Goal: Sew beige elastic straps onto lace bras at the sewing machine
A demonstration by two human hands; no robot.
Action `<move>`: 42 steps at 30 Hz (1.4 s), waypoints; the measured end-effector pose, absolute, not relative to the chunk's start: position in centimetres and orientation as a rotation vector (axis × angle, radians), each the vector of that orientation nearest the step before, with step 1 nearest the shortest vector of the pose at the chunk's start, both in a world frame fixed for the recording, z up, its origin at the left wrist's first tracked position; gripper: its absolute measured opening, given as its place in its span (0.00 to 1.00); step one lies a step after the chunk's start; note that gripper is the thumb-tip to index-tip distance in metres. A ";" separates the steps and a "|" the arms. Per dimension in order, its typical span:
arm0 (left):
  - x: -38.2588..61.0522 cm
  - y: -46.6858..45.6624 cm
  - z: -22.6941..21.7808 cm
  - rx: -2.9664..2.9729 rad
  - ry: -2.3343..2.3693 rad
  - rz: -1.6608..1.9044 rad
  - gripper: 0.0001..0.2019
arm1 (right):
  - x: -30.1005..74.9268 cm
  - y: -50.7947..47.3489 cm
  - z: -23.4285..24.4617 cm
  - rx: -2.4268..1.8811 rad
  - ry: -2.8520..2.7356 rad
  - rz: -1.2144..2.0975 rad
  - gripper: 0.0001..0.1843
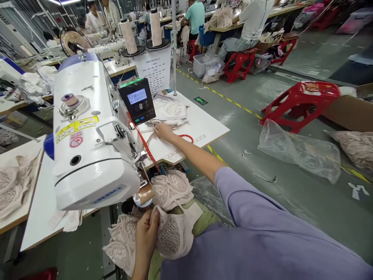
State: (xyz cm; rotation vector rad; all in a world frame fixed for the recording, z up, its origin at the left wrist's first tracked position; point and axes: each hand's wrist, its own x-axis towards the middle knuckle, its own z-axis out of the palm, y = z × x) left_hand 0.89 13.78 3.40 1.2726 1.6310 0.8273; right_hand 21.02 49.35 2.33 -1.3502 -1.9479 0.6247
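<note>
My left hand (146,230) pinches the edge of a beige lace bra (171,233) in front of my lap, below the sewing machine's arm end. More lace bra pieces (124,237) hang beside that hand, and another lace bra (171,188) lies just beyond the held one. My right hand (163,132) is stretched out to the white table, its fingers bent at the near edge of a pile of pale bras (170,111). A beige strap shows beside those fingers; what they grip is partly hidden.
A white sewing machine (90,128) with a control panel (137,102) fills the left. A red cord (145,146) hangs near its needle end. Thread cones (155,29) stand behind. A red stool (303,101) and plastic bag (300,149) are on the floor at right; seated people work farther back.
</note>
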 end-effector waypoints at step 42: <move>-0.1 11.6 6.3 1.479 1.747 0.652 0.21 | 19.3 19.2 3.7 -0.916 -1.905 1.659 0.15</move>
